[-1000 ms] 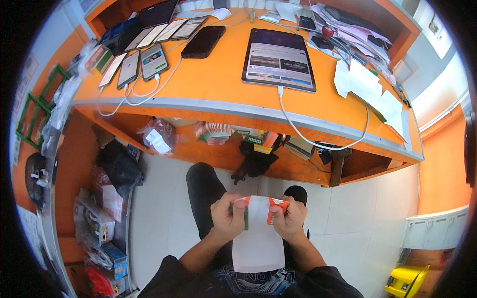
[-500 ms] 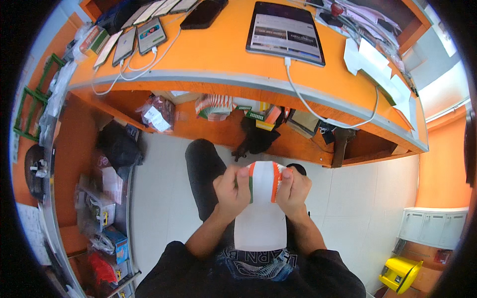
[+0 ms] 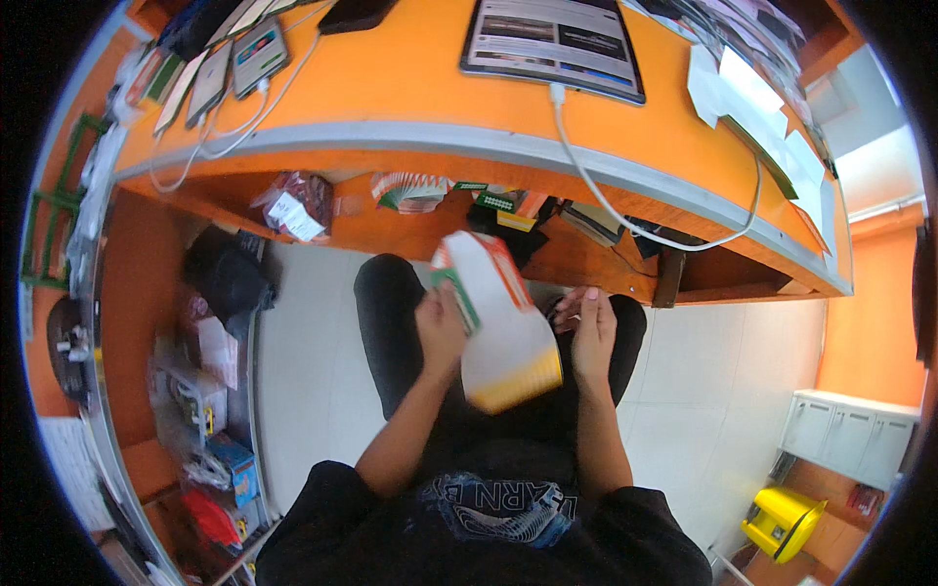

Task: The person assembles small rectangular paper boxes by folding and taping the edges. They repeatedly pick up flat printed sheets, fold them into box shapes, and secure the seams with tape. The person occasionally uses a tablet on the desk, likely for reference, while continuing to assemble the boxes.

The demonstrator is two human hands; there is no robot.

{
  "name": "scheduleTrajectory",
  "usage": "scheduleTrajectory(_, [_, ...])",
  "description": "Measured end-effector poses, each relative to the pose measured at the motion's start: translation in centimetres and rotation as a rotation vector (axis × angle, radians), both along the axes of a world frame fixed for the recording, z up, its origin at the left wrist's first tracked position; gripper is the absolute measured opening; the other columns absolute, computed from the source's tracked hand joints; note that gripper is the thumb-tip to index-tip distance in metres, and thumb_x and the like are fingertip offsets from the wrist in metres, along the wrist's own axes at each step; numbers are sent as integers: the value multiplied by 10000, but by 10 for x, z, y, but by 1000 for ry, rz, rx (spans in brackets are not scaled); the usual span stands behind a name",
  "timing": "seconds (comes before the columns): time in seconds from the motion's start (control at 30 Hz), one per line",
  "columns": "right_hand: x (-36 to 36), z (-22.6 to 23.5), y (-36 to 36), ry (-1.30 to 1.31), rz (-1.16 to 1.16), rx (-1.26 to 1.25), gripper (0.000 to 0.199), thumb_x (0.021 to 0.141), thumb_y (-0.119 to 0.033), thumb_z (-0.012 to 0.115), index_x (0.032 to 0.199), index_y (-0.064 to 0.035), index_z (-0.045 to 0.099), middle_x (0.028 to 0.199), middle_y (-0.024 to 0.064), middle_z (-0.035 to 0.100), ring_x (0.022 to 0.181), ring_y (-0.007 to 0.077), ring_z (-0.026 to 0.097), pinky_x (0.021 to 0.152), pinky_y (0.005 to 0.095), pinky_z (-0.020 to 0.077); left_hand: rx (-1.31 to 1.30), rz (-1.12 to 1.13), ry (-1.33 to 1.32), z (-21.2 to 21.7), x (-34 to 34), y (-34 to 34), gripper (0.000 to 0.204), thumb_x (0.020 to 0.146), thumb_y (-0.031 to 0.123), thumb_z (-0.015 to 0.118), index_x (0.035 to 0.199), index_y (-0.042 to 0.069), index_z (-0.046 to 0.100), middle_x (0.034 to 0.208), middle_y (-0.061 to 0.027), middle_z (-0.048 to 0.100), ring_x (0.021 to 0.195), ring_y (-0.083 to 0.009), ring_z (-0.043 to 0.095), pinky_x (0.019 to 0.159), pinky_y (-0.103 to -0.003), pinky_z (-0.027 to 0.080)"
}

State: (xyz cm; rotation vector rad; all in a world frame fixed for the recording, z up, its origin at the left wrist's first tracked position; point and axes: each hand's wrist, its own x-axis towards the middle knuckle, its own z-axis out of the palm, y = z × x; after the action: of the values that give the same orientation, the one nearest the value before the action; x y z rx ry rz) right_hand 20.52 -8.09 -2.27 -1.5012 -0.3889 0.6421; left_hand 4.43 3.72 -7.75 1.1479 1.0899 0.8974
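The person's left hand (image 3: 442, 330) pinches the green left edge of a long card (image 3: 500, 313), thumb and fingers closed on it. The card — white, orange and green, its yellow end blurred — slants over the dark-trousered legs (image 3: 383, 308), in front of the orange desk (image 3: 391, 83). The right hand (image 3: 592, 337) hovers just beside it, fingers loosely curled, part open, free of the card.
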Motion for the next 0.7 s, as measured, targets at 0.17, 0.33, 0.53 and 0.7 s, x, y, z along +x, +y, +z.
scheduleTrajectory(0.17, [29,13,-54,-116,-165,-12,223,1055,-198,518,920,-29,573,803,53,611,680,103,562,601,245,464,-252,318,-280,-51,37,129,317,1046,341,519,1069,57,658,959,-30,668,894,-180,630,743,-330,513])
scheduleTrajectory(0.33, [70,76,-90,-462,-357,61,159,1034,-117,529,898,-37,548,803,77,590,661,111,535,589,249,450,-282,312,-448,-40,74,261,289,1012,329,561,1110,74,654,997,-63,680,909,-226,650,762,-368,527])
scheduleTrajectory(0.53, [113,181,-65,-1202,-374,-104,95,925,-30,650,1001,6,608,930,107,623,806,188,605,726,304,473,-113,47,125,-118,40,278,293,971,314,610,1160,94,649,1042,-102,695,927,-283,674,785,-414,544])
scheduleTrajectory(0.7, [165,231,-3,-1840,-260,-391,206,855,-81,690,1054,-36,655,1010,113,670,926,295,665,811,431,518,642,-549,497,-104,34,118,277,944,231,626,1145,42,655,1069,-183,693,926,-321,699,801,-436,554])
